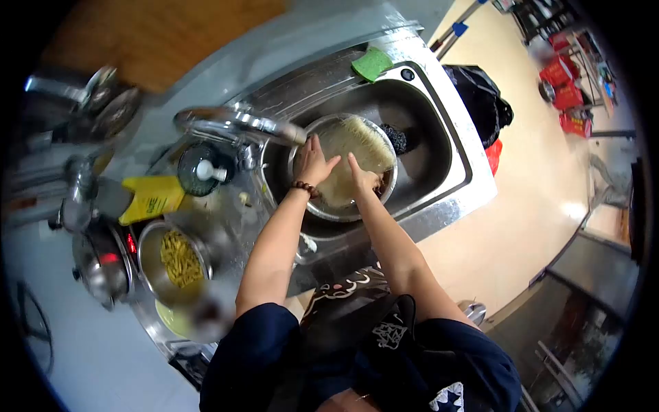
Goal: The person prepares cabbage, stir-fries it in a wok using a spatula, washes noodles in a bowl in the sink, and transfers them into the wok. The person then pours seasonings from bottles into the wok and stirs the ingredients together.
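A round metal bowl (334, 218) of cloudy water sits in the sink (429, 161). Pale thin strands like rice noodles (367, 141) lie in the water along its far right side. My left hand (316, 165), with a beaded bracelet at the wrist, is over the bowl's left part, fingers stretched out and thumb apart, holding nothing. Inside the right part of the bowl is my right hand (364, 177), its thumb pointing up and its other fingers curled down. Something small and brown shows beside those fingers; what they grip is hidden.
A faucet (237, 125) reaches over the bowl's left rim. Behind the bowl lies a dark scouring pad (394, 139); a green sponge (372, 64) rests on the sink's back edge. Left of the sink stand a metal bowl (147, 257) of yellow-green pieces and a lidded pot (103, 264).
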Demonstrator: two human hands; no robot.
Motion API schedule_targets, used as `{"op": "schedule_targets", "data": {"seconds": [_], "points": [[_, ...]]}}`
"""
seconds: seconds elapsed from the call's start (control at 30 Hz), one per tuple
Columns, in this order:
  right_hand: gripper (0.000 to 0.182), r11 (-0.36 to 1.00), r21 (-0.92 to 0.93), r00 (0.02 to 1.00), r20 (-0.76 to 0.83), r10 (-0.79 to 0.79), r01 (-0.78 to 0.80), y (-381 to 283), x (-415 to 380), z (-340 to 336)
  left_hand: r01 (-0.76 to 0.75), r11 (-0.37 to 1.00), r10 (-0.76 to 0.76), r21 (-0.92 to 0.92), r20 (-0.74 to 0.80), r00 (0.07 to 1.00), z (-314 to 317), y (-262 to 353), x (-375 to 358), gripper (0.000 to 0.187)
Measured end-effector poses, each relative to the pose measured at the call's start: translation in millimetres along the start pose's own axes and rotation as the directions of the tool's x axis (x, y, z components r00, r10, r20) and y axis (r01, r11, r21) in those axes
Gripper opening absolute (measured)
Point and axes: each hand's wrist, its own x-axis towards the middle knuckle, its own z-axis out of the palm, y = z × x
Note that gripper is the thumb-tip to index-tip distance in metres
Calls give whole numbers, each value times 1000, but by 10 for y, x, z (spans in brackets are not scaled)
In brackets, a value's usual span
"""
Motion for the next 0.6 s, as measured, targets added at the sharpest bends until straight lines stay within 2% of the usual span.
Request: {"op": "schedule_targets", "data": {"seconds": [0.03,0.07,0.1,0.17,0.2,0.23,0.33,0.37,0.4,0.43,0.47,0.5,0.53,0.57,0.6], "points": [[133,985,-170,992,-116,-52,32,-47,11,48,5,1000,-4,-25,40,999,32,9,112,78],[130,979,-173,989,-90,-121,104,-80,2,71,16,998,-12,-52,78,997,63,34,205,80],[130,982,-169,989,-109,-102,83,-116,1,100,31,996,-21,-79,114,993,115,34,286,82],[124,949,-301,990,-68,-122,97,-174,-5,140,63,998,-58,-20,184,981,405,-153,434,78],[112,910,-414,999,-49,-22,0,-152,35,156,129,989,-142,67,258,956,457,-188,458,78],[112,910,-415,998,-60,1,-25,-135,68,165,187,969,-230,160,323,918,498,-221,460,79],[91,809,-586,988,152,40,58,-167,197,138,186,966,-248,179,446,860,513,-350,530,69],[91,809,-586,988,146,48,47,-154,198,91,188,964,-257,186,493,831,493,-391,538,66],[85,857,-493,940,339,31,149,-150,200,43,-58,958,-113,282,553,826,404,-381,560,56],[80,897,-376,856,517,-4,232,-155,201,4,-62,958,-111,281,557,823,349,-334,538,56],[80,898,-374,857,515,-5,230,-184,212,-15,46,953,-206,298,532,821,288,-285,492,53],[87,807,-548,894,444,60,219,-234,230,-25,153,937,-301,313,505,809,263,-268,474,51],[93,687,-700,926,362,109,192,-282,250,-31,69,940,-259,334,566,782,217,-270,505,53],[100,542,-827,952,268,144,151,-314,258,-50,66,940,-258,335,569,781,190,-260,479,53],[100,542,-827,953,266,146,148,-324,194,-118,110,956,-241,271,517,822,70,-163,410,54]]}}
